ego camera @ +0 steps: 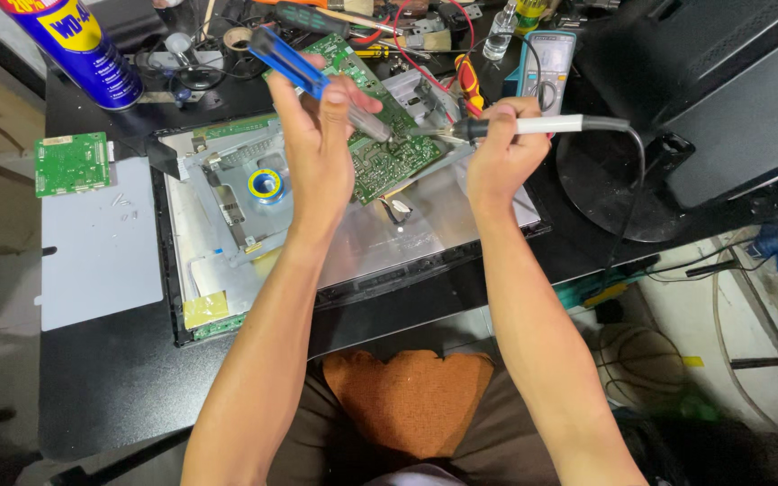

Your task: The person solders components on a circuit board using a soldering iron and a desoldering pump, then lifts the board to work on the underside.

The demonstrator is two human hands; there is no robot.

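Fingers of my left hand (317, 148) grip a blue-handled desoldering pump (292, 61); my right hand (502, 148) grips a white soldering iron (542, 124), tip just beside the green circuit board (387, 153).

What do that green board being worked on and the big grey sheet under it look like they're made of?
The green circuit board looks like rigid fibreglass laminate with a glossy green coating, studded with small parts. The grey sheet beneath it looks like thin pressed metal: dull silver, with soft reflections and folded edges. The soldering iron handle seems to be white plastic.
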